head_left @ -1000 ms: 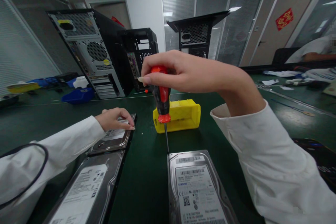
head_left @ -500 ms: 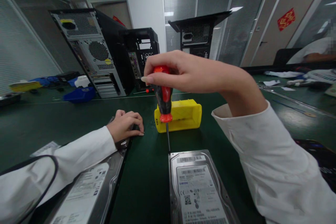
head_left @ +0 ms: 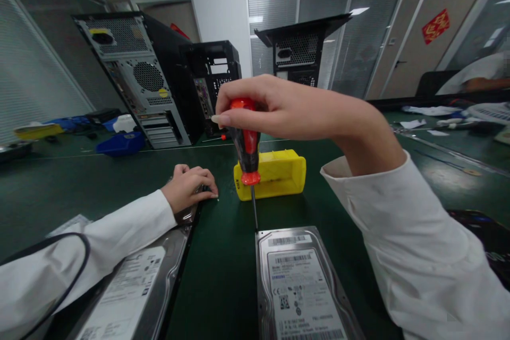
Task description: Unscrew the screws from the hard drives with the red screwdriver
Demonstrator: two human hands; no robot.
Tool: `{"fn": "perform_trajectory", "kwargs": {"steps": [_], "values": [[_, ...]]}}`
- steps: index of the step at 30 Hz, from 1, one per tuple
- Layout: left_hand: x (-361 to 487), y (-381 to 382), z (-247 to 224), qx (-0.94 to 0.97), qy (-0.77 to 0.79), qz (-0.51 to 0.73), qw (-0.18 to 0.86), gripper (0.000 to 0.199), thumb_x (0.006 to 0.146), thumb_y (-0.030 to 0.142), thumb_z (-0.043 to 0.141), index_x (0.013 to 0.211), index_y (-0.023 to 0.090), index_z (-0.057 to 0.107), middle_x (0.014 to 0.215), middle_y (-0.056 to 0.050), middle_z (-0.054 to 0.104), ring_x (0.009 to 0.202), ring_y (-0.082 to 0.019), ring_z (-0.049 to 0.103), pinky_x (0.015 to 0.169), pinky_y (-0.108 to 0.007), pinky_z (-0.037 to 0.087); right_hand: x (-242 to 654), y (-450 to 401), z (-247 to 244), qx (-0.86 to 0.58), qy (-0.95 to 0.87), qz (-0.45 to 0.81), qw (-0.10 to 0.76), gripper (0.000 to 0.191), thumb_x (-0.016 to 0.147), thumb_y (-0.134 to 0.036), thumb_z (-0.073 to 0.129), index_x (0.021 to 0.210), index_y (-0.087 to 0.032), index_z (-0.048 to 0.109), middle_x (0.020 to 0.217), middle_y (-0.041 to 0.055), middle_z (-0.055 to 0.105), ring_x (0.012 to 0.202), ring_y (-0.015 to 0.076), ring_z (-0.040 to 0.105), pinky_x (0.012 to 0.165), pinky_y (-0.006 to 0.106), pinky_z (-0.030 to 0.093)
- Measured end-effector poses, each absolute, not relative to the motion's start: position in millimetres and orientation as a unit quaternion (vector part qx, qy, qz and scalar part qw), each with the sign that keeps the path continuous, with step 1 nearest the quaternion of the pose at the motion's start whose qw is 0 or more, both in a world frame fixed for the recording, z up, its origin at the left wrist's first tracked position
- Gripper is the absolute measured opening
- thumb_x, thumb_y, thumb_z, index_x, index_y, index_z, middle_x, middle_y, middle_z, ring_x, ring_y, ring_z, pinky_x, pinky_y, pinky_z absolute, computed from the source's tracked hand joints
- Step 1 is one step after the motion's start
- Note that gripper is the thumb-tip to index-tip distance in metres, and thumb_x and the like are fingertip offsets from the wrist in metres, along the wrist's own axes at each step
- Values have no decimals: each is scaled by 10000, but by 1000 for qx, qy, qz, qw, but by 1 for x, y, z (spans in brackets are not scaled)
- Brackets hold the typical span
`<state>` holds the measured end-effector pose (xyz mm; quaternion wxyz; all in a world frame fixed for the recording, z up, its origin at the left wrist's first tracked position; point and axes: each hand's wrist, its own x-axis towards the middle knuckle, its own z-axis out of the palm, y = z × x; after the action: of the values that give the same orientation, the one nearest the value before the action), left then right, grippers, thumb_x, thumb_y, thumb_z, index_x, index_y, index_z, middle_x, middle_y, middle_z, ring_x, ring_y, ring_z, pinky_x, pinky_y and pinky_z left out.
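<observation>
My right hand (head_left: 266, 106) is wrapped round the red and black handle of a screwdriver (head_left: 248, 149). The screwdriver points down, leaning slightly, with its tip at the far left corner of a silver hard drive (head_left: 306, 287) that lies label up. My left hand (head_left: 190, 187) rests at the far end of a second hard drive (head_left: 123, 297), fingers curled and thumb against the index fingertip. A tiny pale speck shows at those fingertips; what they pinch, if anything, is too small to make out. Behind the screwdriver, a yellow bin (head_left: 279, 175) lies with its opening facing me.
Computer cases (head_left: 155, 79) stand at the back left, and another case (head_left: 298, 56) with a raised panel stands behind my right hand. A blue bin (head_left: 120, 143) sits at left. Papers (head_left: 412, 124) and cables lie at right, where another person's arm (head_left: 484, 84) shows. A black cable crosses my left sleeve.
The screwdriver handle and my right hand have shifted very slightly left, while the tip stays at the drive's corner. My left fingertips have moved up a little, exposing the pale speck.
</observation>
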<state>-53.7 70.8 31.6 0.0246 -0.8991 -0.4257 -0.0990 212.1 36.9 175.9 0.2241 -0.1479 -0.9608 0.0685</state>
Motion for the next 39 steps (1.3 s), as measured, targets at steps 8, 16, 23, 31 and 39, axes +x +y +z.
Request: {"fn": "perform_trajectory", "kwargs": {"steps": [8,16,23,31,39], "values": [[-51,69,27,-900,-424,-95,14,294,823,499,544,789,232,662,890,-7,660,885,-209,543,720,-330,210,211,36,176,-150,-960,69,227,232,932,-271,385,950,-100,542,846,5,523,705,59,451,632,192,360],[-54,70,30,-895,-438,-86,0,213,849,409,528,818,220,619,895,4,666,882,-212,555,721,-331,195,210,35,177,-152,-960,53,228,232,932,-265,386,930,-96,545,848,3,510,711,57,437,624,185,351],[-53,69,28,-893,-441,-86,25,230,838,454,540,891,245,620,963,-3,675,919,-222,555,729,-333,203,210,35,176,-155,-959,55,229,232,931,-263,383,932,-93,541,843,5,504,702,58,431,622,186,355],[-39,69,25,-929,-350,-73,98,210,914,300,461,926,258,666,988,-14,693,958,-208,573,848,-400,181,210,34,178,-160,-962,47,214,250,935,-286,373,949,-97,535,851,5,508,713,63,432,631,195,349],[-37,70,23,-946,-283,-43,154,272,946,205,369,921,224,639,991,-50,705,970,-220,571,897,-436,183,210,34,178,-158,-961,62,219,239,934,-268,374,964,-92,533,881,22,515,725,70,429,640,207,335]]}}
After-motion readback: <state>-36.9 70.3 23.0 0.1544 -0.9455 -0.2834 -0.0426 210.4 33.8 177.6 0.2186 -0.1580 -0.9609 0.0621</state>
